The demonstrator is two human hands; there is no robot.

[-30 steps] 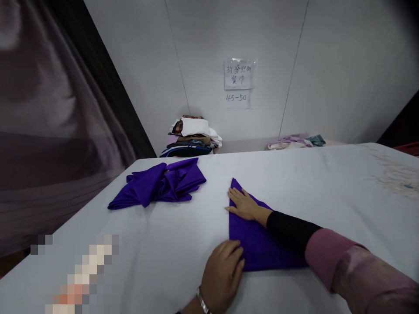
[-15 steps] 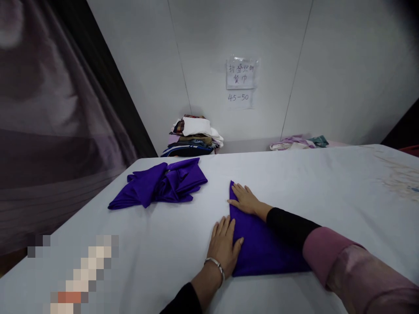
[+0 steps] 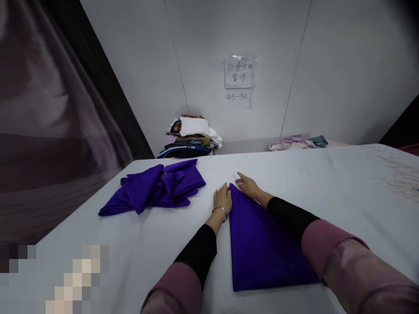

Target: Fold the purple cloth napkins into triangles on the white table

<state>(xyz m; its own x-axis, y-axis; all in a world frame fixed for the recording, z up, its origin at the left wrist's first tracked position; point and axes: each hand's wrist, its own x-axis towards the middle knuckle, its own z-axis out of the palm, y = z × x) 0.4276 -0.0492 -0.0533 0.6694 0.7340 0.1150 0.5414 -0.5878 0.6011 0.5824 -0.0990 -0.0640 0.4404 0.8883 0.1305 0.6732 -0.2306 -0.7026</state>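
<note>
A purple napkin is folded into a triangle and lies on the white tablecloth, its pointed corner away from me. My left hand, with a bracelet at the wrist, is at the left edge by that top corner. Its fingers are bent in and appear to pinch the corner; part of the grip is hidden. Just right of the tip is my right hand, fingers apart and stretched toward the corner, its forearm over the slanting edge. A heap of crumpled purple cloth rests to the left of my hands.
Behind the table, a stack of folded clothes stands against the wall at left. Lilac and green cloths lie at the back right. A handwritten paper sign hangs on the wall. A dark curtain borders the left side.
My left hand has moved up from the napkin's left edge to its top corner, and its fingers have bent. My right hand has lifted off the cloth and shifted slightly past the tip.
</note>
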